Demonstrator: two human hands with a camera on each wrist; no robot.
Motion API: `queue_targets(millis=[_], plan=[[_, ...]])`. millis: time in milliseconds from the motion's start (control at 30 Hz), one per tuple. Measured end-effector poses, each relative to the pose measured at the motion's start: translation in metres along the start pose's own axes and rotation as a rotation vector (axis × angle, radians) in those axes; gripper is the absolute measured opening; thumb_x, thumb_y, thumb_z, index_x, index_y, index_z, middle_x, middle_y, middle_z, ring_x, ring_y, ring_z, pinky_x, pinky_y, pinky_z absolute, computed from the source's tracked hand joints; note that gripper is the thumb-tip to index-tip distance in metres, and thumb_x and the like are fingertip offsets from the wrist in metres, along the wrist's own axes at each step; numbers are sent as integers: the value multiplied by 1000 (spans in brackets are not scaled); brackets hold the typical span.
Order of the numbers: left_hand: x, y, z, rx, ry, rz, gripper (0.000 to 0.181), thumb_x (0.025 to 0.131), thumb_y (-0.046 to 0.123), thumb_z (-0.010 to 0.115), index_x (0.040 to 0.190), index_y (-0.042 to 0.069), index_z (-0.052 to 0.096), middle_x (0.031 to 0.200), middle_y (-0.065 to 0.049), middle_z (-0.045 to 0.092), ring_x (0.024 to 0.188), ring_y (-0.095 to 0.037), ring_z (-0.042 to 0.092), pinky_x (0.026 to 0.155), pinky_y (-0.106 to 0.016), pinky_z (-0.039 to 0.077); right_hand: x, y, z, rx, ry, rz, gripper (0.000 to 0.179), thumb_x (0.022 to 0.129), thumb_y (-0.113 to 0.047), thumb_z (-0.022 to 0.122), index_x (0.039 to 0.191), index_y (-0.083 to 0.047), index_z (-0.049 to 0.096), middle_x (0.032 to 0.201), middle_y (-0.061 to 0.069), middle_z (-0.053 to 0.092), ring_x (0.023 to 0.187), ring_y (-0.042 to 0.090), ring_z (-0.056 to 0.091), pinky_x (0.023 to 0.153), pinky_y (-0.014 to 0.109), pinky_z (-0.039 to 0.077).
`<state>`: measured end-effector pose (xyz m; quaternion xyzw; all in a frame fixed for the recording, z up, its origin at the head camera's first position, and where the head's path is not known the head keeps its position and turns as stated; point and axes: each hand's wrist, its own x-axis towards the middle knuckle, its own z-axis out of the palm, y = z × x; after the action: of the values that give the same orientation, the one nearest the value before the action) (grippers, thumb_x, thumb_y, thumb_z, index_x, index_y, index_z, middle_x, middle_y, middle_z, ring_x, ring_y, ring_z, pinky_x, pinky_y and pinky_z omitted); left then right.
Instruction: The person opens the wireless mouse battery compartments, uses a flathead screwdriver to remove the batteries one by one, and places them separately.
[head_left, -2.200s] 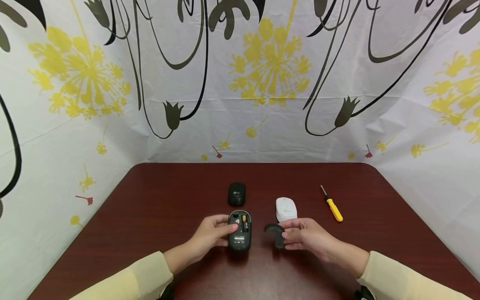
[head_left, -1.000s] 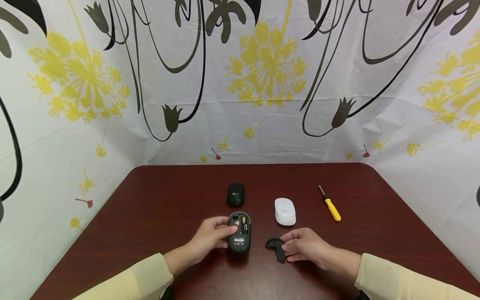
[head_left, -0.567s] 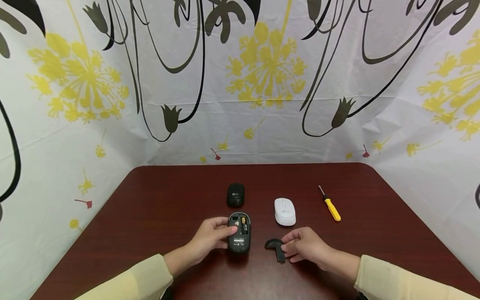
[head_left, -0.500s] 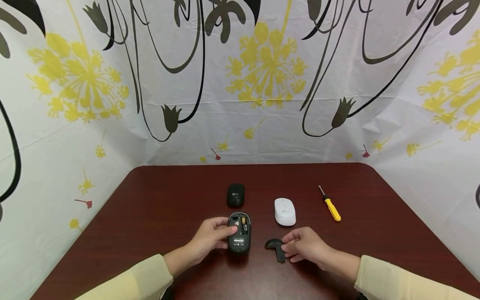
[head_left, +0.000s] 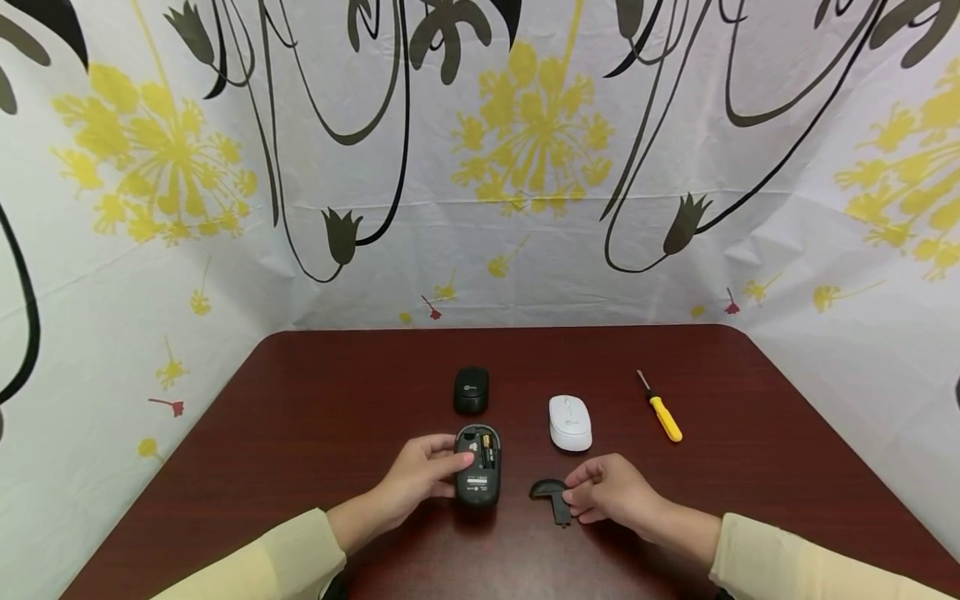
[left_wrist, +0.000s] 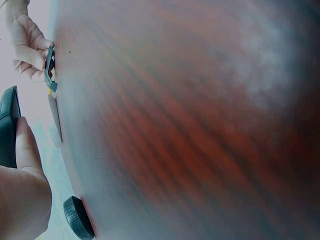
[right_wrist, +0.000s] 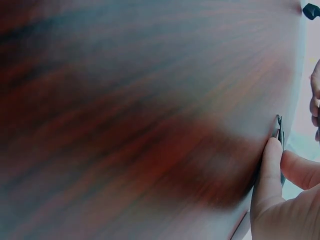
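My left hand [head_left: 416, 475] grips a black computer mouse [head_left: 478, 493] turned underside up, thumb lying across its base. Its battery bay is uncovered, and a battery [head_left: 487, 450] shows inside. To the right, my right hand [head_left: 618, 493] pinches a black T-shaped battery cover [head_left: 552, 492] by its stem, low near the table. In the right wrist view, the thumb and a finger of the right hand [right_wrist: 280, 195] hold the cover [right_wrist: 279, 125] edge-on. The left wrist view shows only part of the held mouse [left_wrist: 8, 130].
Behind the held mouse, a second black mouse [head_left: 471, 390] rests on the dark red table [head_left: 337, 392]. A white mouse [head_left: 570, 423] lies just beyond the right hand. Farther right is a yellow-handled screwdriver [head_left: 664, 417]. Patterned cloth [head_left: 525, 275] surrounds the table's far side.
My right hand has brought the battery cover toward me, away from the white mouse, and turned it over; lately it tilted slightly. My left hand and its mouse have stayed nearly still.
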<state>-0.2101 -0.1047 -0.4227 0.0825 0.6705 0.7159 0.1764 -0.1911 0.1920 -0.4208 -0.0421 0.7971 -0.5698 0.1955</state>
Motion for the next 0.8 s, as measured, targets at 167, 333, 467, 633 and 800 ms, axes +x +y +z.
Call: queue_targets(millis=[167, 333, 467, 633, 800], plan=[[0, 0, 0, -6, -1, 3, 48, 91, 17, 69, 127, -11, 53, 106, -18, 68, 87, -21, 68, 70, -35, 59, 0, 0, 1, -14, 6, -4, 20, 86, 0, 70, 100, 13, 63, 80, 11, 68, 73, 23, 67, 65, 39, 59], [1, -1, 0, -9, -4, 5, 47, 91, 16, 68, 127, -11, 53, 106, -18, 68, 87, -21, 69, 71, -35, 59, 0, 0, 0, -17, 0, -23, 20, 86, -1, 70, 99, 13, 63, 80, 11, 68, 74, 23, 67, 66, 39, 59], [1, -1, 0, -7, -4, 3, 47, 91, 16, 68, 127, -11, 54, 106, -18, 68, 87, -21, 69, 71, -35, 58, -1, 1, 0, -13, -4, -33, 20, 86, -1, 70, 98, 13, 63, 81, 12, 68, 75, 23, 67, 66, 39, 59], [1, -1, 0, -6, -3, -1, 48, 91, 17, 69, 127, -11, 53, 106, -18, 68, 87, -21, 68, 70, -35, 58, -2, 1, 0, -6, -6, -48, 19, 86, 0, 69, 98, 13, 63, 84, 13, 69, 76, 24, 68, 66, 38, 59], [1, -1, 0, -2, -5, -1, 48, 91, 17, 68, 128, -11, 53, 106, -18, 68, 87, -21, 68, 71, -35, 58, -2, 2, -1, 2, -4, -52, 19, 86, 0, 69, 98, 13, 62, 85, 14, 69, 77, 25, 68, 66, 39, 59]])
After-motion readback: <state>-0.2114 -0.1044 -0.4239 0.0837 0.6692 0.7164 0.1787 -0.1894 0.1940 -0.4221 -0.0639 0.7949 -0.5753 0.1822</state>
